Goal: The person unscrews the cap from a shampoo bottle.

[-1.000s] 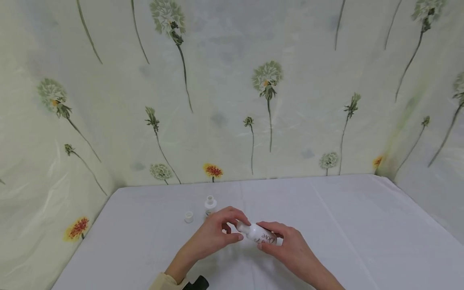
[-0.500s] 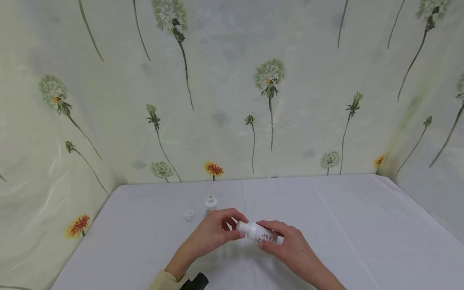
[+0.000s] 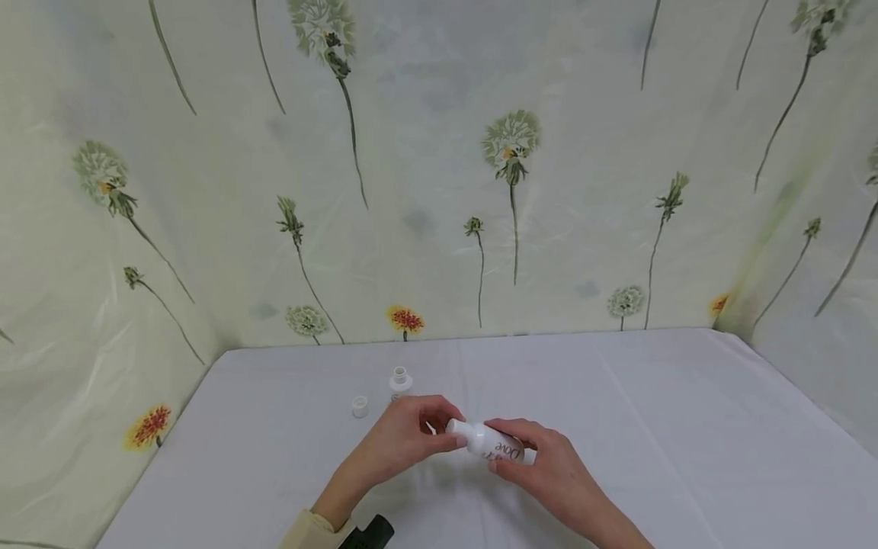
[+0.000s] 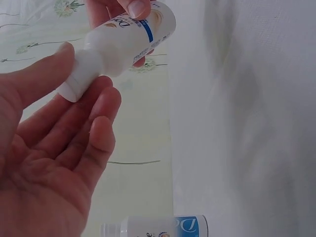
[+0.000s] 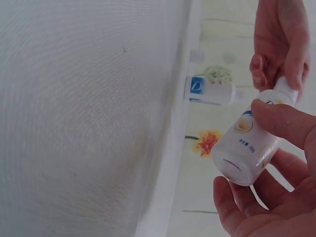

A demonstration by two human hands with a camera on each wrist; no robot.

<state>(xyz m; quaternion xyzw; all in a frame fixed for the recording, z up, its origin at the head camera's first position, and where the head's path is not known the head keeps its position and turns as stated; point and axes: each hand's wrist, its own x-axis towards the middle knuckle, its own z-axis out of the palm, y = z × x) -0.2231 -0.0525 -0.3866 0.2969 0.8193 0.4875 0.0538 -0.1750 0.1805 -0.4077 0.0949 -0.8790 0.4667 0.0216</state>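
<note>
A white Dove bottle is held tilted above the table, its capped end toward the left. My right hand grips its body, thumb on one side and fingers on the other. At the other end, my left hand pinches the white cap between thumb and fingertips. The left wrist view shows the remaining left fingers loosely bent below the cap. From the right wrist, the bottle's base faces the camera. Behind the left hand stands a second white bottle with an uncapped neck, its lower part hidden in the head view.
A loose white cap lies on the table left of the standing bottle. White cloth covers the table. A flower-printed curtain hangs along the back and both sides.
The left thumb and fingertips have shifted around the cap, with the thumb now against it. The bottle stays in the right hand at nearly the same place.
</note>
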